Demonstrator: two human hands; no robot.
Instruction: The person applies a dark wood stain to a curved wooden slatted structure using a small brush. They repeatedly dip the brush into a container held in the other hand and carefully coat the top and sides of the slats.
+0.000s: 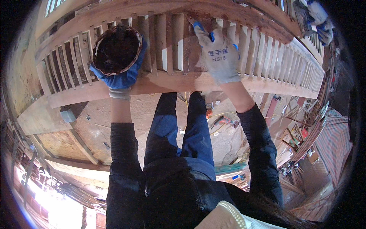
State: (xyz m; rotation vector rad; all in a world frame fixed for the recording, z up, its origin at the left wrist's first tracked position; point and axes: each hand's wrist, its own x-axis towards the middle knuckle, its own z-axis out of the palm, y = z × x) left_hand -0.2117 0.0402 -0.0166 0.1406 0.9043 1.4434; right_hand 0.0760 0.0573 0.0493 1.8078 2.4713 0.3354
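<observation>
One long wooden frame fills the upper half of the view, running crosswise in front of the wearer, near enough for both arms to reach; probably set so for work along its slats. A broad board sits among the slats, reddish-brown, darker toward its far end. Wearer's legs stand at the near edge. Right hand, gloved, lies over the board and the neighbouring slats, one finger stretched toward the dark patch, the rest partly curled; underside hidden, cannot tell whether anything is gripped. Left hand, gloved, cups a bowl from below, fingers spread wide around its side; likely carried there to keep the dark stuff inside close to the other hand. Bowl is left of centre, over the slats; cannot tell whether its base touches wood. Power tool on the floor beyond the legs, seemingly laid aside. Count, large to small: frame in hand, one; broad board, one; slats, too many and too bent at the rim to number; legs, two; wearer's gloved hands, two; bowl, one; power tool, one; pale blue block at left, one.
</observation>
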